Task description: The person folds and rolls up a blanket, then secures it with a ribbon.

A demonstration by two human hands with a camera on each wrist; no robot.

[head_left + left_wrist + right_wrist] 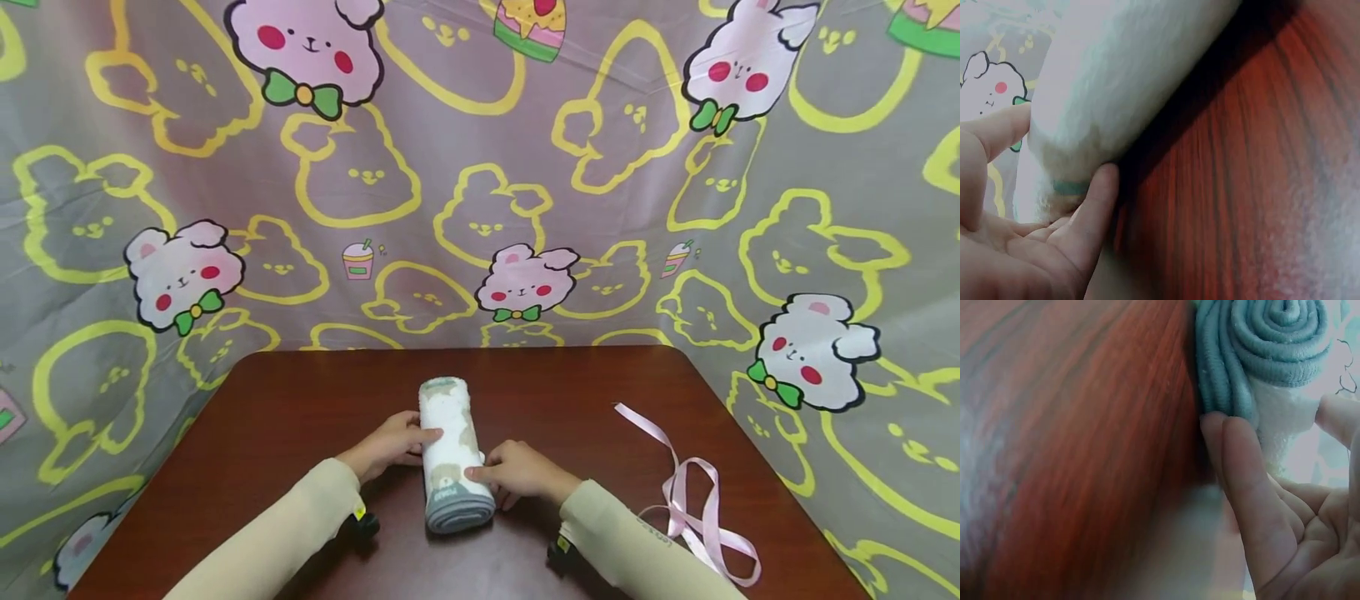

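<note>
A white towel [446, 433] with tan patches and a grey-green edge lies rolled up on the table, its long side pointing away from me. My left hand [391, 443] holds the roll's left side, thumb on top and fingers low against it; the left wrist view shows this hand [1047, 231] close up. On the right side, nearer the front end, my right hand [521, 472] grips the towel with the thumb over the top. In the right wrist view, the fingers [1250, 481] touch the flat outer layers beside the spiral end of the towel [1282, 344].
A loose, looped pink ribbon [705, 508] lies on the right part of the brown wooden table [300, 392]. Behind and at both sides hangs a grey cloth [420, 142] printed with cartoon rabbits.
</note>
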